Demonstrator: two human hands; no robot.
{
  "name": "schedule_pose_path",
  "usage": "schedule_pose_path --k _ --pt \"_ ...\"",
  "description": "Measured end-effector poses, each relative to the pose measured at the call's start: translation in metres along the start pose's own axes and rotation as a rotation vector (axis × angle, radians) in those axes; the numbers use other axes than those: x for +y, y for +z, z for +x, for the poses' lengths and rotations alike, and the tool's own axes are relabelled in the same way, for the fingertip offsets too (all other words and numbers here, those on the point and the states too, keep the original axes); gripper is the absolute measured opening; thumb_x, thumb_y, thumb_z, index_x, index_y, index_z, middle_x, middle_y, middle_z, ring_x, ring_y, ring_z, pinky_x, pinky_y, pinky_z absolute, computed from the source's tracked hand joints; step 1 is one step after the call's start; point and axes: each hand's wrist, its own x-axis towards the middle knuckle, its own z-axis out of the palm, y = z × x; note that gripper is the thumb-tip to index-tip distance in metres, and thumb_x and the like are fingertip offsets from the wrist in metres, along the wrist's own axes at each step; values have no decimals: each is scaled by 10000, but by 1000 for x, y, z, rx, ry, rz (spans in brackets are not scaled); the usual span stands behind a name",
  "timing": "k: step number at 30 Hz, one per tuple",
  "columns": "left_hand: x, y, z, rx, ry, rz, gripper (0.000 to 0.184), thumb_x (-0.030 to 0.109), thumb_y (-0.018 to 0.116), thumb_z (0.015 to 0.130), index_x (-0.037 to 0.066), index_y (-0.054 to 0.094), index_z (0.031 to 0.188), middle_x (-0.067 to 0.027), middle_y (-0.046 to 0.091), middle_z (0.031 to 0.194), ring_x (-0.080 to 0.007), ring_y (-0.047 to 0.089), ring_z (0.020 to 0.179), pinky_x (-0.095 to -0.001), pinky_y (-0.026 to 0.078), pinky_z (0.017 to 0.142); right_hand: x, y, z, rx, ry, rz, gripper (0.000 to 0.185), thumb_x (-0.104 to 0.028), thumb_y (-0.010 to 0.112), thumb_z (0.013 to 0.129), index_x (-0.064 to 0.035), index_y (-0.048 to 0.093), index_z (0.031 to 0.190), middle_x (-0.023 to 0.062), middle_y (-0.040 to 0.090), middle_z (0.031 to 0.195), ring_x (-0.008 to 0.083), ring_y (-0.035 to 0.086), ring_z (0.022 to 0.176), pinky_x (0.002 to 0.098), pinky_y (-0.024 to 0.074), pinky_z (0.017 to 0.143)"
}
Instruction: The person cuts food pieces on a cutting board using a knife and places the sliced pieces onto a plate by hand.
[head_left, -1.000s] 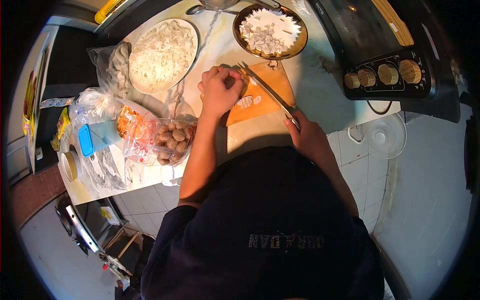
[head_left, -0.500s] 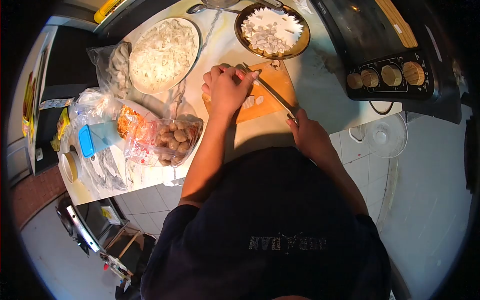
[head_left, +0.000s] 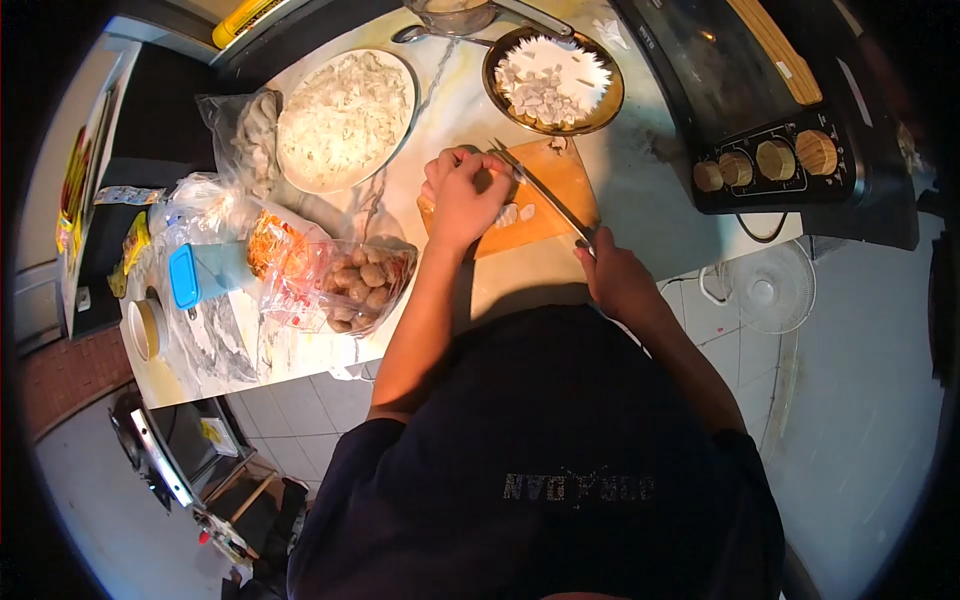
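An orange cutting board (head_left: 560,190) lies near the counter's front edge. My right hand (head_left: 615,270) grips the handle of a knife (head_left: 545,190), whose blade slants up and left across the board. At the board's left side, my left hand (head_left: 468,195) is closed, with the fingers bent near the blade; what they hold is too small to make out. Pale slices (head_left: 508,214) rest on the board just right of my left hand. Beyond the board stands a dark-rimmed plate (head_left: 612,112) with chopped pale pieces.
A large plate of white shreds (head_left: 345,120) is at the back left, beside a plastic bag (head_left: 250,145). Bagged meatballs (head_left: 362,285), orange shreds (head_left: 275,245) and a blue-lidded container (head_left: 184,277) lie left. An oven (head_left: 780,165) stands right.
Over the last second, my left hand has lifted from its earlier pinch, shifted toward the blade, and drawn back slightly. The whole view has shifted a little. The knife remains in my right hand.
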Motion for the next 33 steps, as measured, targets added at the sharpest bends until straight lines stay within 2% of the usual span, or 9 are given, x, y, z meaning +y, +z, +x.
schedule_pose_path --k 2,3,5,9,16,18,23,26,33 --pt "0 -2 -3 -62 198 219 284 377 768 736 158 736 913 -85 520 1087 -307 409 1090 -438 283 924 -3 -4 0 -46 43 -4 394 -372 449 1022 -1 415 1150 308 654 920 494 630 888 563 487 779" --pt "2 -1 -5 -64 198 218 284 377 768 736 158 736 913 -85 520 1087 -307 409 1090 -438 283 924 -5 -5 0 -92 80 -6 445 -393 448 1016 -2 419 1229 310 657 989 483 631 949 558 492 828" --pt "8 0 -4 -69 175 221 302 354 788 685 161 729 911 -79 519 1088 -308 411 1089 -442 285 910 -3 -6 -2 -80 78 13 454 -400 447 1015 -4 425 1236 311 659 981 485 632 946 558 492 830" --pt "8 2 -4 -44 188 226 290 345 797 683 162 722 895 -76 520 1089 -306 414 1081 -446 290 893 5 -7 -9 -65 59 50 475 -424 441 1010 -19 446 1257 303 667 940 489 635 922 558 493 824" --pt "1 0 1 -42 232 242 302 356 798 722 201 717 969 -65 516 1078 -294 416 1061 -436 293 887 10 -9 -22 26 37 174 423 -406 445 1010 -22 505 1176 289 669 926 495 629 919 550 498 793" --pt "3 -2 4 -41 268 229 288 349 791 743 222 719 991 -59 513 1072 -292 416 1060 -435 293 885 12 -13 -23 106 58 316 403 -399 472 1004 -17 517 1122 285 667 945 496 621 935 544 495 790" --pt "6 -9 15 -174 400 256 240 288 774 783 269 715 1015 -35 491 1047 -284 412 1053 -427 295 877 25 -21 -19 139 111 320 397 -402 492 997 -12 511 1067 269 666 955 495 616 942 536 489 781" --pt "9 -12 19 -225 397 281 264 327 787 781 276 720 1031 -28 506 1060 -282 432 1079 -423 312 904 29 -24 -19 126 154 320 406 -411 487 998 -8 508 1046 265 664 943 495 616 943 529 487 776" --pt "0 -2 21 -193 391 178 211 324 795 763 185 698 890 -34 522 1072 -278 435 1090 -424 309 914 29 -18 -16 125 137 319 438 -433 482 994 -7 520 1090 284 656 958 495 614 961 525 484 796"
